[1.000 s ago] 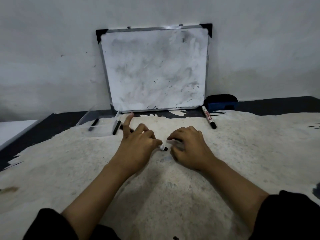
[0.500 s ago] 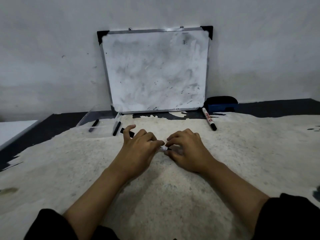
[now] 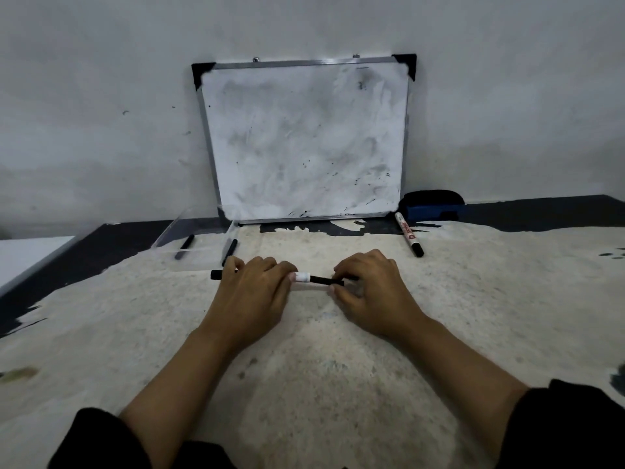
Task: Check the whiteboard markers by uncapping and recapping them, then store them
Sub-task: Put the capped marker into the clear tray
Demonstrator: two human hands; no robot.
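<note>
My left hand grips the white body of a whiteboard marker, held level just above the table; its black rear end sticks out past my knuckles on the left. My right hand pinches the black cap at the marker's right end. The cap looks in line with the body, and I cannot tell whether it is fully seated. Another marker with a red label lies on the table at the back right. A clear tray at the back left holds a black marker, with a second one at its right wall.
A smudged whiteboard leans against the wall at the back. A blue and black eraser sits to its right. A pale, worn covering lies over the dark table, and a white surface adjoins at the far left.
My hands have drawn apart sideways. The stretch of marker between them has grown from a small tip to a white band and a long black section. My left forefinger has curled down.
</note>
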